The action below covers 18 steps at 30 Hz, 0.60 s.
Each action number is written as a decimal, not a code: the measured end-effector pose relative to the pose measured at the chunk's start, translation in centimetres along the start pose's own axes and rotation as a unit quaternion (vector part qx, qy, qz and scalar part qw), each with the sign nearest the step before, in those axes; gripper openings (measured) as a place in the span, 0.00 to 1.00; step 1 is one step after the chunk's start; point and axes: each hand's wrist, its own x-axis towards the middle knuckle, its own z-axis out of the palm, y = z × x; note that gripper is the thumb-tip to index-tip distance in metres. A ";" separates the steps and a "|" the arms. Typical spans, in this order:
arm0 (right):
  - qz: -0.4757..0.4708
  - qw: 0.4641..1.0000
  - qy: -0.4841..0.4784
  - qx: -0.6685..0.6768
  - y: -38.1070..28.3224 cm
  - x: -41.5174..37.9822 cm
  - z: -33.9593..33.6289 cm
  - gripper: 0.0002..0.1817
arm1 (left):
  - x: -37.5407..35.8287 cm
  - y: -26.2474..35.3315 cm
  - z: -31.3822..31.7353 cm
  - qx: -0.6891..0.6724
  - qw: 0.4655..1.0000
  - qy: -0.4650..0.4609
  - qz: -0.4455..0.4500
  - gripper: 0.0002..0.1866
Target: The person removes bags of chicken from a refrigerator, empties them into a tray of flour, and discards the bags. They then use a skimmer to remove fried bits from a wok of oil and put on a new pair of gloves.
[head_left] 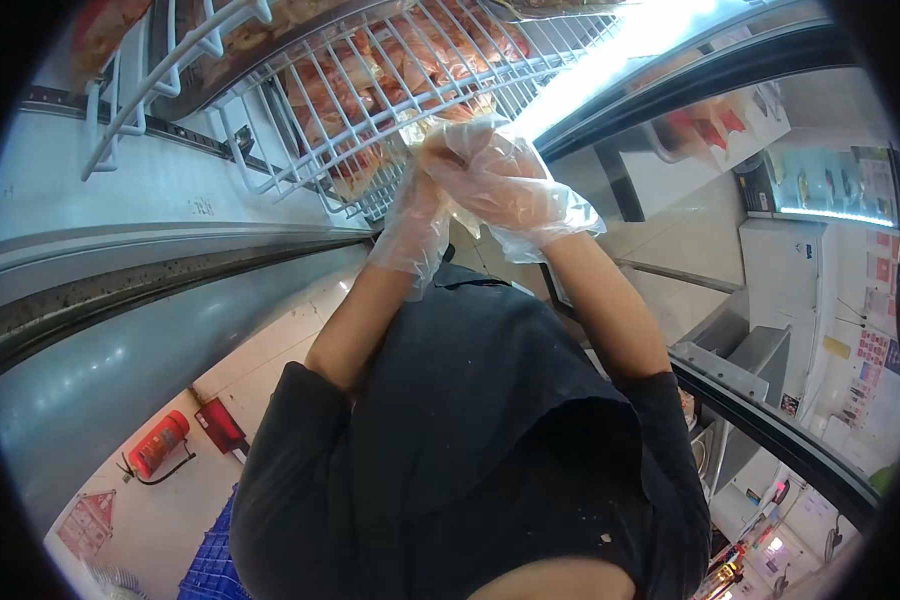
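Both my hands wear loose clear plastic gloves and meet at the front edge of a white wire shelf (440, 97) inside a glass-doored cabinet. My right hand (500, 180) is closed, its fingers curled over toward the left. Close against it, my left hand (417, 220) is closed too, with its fingers mostly hidden behind the right. A pale yellowish, translucent bit (465, 218) shows below and between the hands; what it is I cannot make out. Just beyond them, packed reddish meat (360, 85) lies on the shelf behind the wires.
Another white wire rack (160, 75) juts out at upper left. A bright light strip (610, 60) runs along the cabinet's right side, beside the dark door frame (690, 90). A fire extinguisher (158, 443) stands at lower left. Metal counters (750, 370) are at right.
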 end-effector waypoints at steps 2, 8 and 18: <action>0.040 0.999 -0.010 0.002 -1.0 0.4 -0.4 0.13 | -0.2 -0.1 -0.2 -0.001 1.000 0.006 -0.005 0.29; 0.135 0.990 -0.014 0.032 -1.6 1.6 -0.7 0.16 | 1.1 -2.8 -1.9 -0.041 0.997 0.042 -0.041 0.29; 0.059 0.990 0.060 -0.109 -1.0 1.1 2.3 0.12 | 0.3 -2.3 -1.3 -0.043 0.999 0.022 -0.021 0.28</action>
